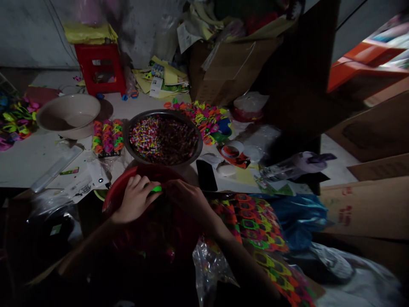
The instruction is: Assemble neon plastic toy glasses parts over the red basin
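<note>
Over a red basin (pixel 111 198), my left hand (pixel 136 198) pinches a small bright green plastic piece (pixel 156 189) between thumb and fingers. My right hand (pixel 188 198) is close beside it, its fingers drawn together in shadow; whatever they hold is hidden. Just beyond both hands stands a wide metal bowl (pixel 200 149) filled with small multicoloured wrapped bits. Left of that bowl lie rows of pink, orange and green plastic pieces (pixel 108 136) in clear wrap. The inside of the red basin is mostly too dark to make out.
A beige bowl (pixel 68 128) and red stool (pixel 81 64) stand at the left. A colourful pile (pixel 207 117), black phone (pixel 206 175) and tape roll (pixel 232 149) lie right of the metal bowl. Packed bright watch-like pieces (pixel 255 221) sit below right. A cardboard box (pixel 230 64) stands behind.
</note>
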